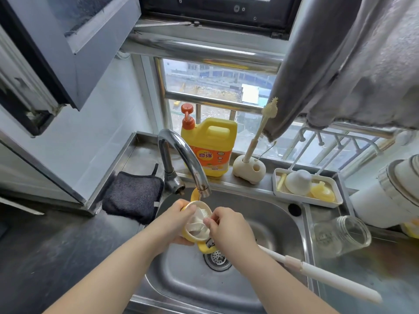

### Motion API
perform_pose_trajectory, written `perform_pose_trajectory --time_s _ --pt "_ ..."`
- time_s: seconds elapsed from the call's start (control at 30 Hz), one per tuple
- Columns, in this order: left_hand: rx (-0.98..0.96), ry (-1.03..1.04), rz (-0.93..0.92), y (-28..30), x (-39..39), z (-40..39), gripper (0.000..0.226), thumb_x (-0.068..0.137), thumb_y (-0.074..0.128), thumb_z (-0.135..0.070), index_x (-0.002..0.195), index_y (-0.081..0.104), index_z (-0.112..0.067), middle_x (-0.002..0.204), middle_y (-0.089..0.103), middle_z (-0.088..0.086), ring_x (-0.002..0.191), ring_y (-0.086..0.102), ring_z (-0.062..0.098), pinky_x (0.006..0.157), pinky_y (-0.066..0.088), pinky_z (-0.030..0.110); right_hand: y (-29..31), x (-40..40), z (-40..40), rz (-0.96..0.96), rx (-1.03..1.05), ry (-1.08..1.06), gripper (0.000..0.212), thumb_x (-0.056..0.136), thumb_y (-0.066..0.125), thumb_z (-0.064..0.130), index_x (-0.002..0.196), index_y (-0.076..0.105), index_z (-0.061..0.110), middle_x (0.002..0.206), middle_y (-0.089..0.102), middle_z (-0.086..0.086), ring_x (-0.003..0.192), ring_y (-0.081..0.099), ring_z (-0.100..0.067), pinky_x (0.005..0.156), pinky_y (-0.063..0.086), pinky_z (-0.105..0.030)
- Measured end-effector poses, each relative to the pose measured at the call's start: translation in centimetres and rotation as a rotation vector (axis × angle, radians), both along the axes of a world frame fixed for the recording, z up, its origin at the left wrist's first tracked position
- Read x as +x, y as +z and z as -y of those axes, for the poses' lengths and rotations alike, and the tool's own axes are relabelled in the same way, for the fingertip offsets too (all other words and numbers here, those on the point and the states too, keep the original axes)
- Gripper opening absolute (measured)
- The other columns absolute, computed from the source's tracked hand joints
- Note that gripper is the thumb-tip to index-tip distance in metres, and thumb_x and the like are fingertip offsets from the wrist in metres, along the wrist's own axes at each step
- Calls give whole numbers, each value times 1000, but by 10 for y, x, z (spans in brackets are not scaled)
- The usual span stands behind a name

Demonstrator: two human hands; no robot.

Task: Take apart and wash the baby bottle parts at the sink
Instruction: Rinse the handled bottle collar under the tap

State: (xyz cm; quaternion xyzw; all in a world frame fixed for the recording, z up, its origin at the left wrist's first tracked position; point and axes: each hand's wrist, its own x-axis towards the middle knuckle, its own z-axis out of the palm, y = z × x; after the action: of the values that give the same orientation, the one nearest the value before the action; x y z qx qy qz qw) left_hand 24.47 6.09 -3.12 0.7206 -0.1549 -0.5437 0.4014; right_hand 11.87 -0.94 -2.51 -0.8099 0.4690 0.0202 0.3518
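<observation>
Dark cloth (133,196) sits left of the sink (260,214). Under the faucet (181,152), left hand (174,220) fingers curl round the yellow bottle collar (197,227), over the drain. Right hand (229,227) grips the white brush (317,273), bristles inside the collar. Glass bottle (342,234) lies on the counter, right.

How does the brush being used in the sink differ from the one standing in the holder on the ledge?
The brush in use lies slanted across the sink rim, gripped by the right hand, its bristles inside the yellow bottle collar held by the left hand. The standing brush is nearly upright in its holder, untouched. The first has a thicker white handle; the second is thin and cream, with a small spiky tip. Both are long-handled.
</observation>
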Motion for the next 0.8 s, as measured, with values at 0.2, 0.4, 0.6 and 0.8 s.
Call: perform_pose_trajectory --time_s 0.2,0.4,0.6,0.8 --pt "42 -9 204 -6 5 5 32 88 60 -42 86 40 -18 82 51 4 72 49 16 66 40 32 -4 -1 -6 5 -28 12 23 94 48 44 81 53 25 87 67 3 89 60 -24 73 47 -32" --pt "81 -192 538 9 4 8 41 83 60 -55 78 43 -17 71 46 -3 64 41 12 59 32 28 -3 -8 -9 12 -44 38 21 94 49 43 80 50 28 92 66 1 94 58 -27 70 39 -32" --pt "167 -403 926 13 6 11 27 91 47 -26 65 47 -18 73 55 0 82 57 25 66 39 31 -5 -7 -11 -4 -20 44 23 93 48 45 77 48 29 93 67 2 96 56 -27 78 46 -34" --pt "-13 -331 904 18 6 3 21 91 53 -16 100 72 -19 102 69 -4 98 60 13 83 44 25 1 -14 1 21 -75 33 22 95 47 42 90 57 23 94 66 1 93 59 -25 66 37 -30"
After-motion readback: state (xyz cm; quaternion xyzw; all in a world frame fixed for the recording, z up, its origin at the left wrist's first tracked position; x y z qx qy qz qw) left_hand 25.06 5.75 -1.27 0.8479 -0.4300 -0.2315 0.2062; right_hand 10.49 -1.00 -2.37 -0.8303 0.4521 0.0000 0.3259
